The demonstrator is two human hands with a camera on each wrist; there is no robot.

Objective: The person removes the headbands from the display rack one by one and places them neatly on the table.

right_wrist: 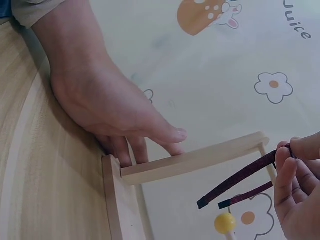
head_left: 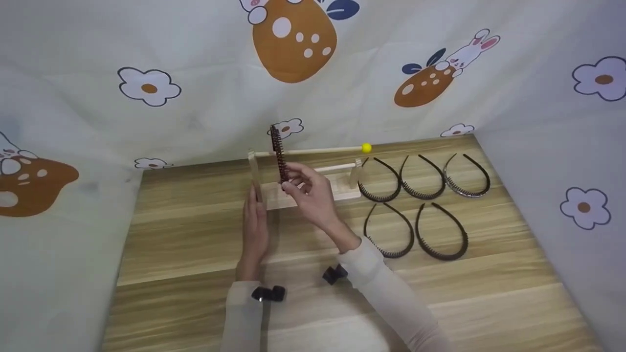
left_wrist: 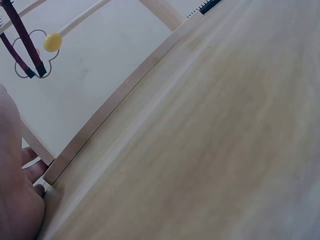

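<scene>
A dark red toothed headband (head_left: 279,151) is pinched near its curved top between the thumb and fingers of my right hand (head_left: 313,195). It crosses the upper rod of a wooden stand (head_left: 313,199) in the head view; whether it rests on that rod I cannot tell. Its two ends point away from the hand in the right wrist view. My left hand (head_left: 255,225) lies against the stand's left post (right_wrist: 195,162), fingers fairly straight and touching the wood near the base. A yellow ball (head_left: 366,147) caps the upper rod's right end.
Several dark headbands (head_left: 442,232) lie in two rows on the wood-grain table (head_left: 186,234), right of the stand. A lower rod (head_left: 337,167) runs behind my right hand. Printed cloth (head_left: 210,107) hangs behind the table and at both sides.
</scene>
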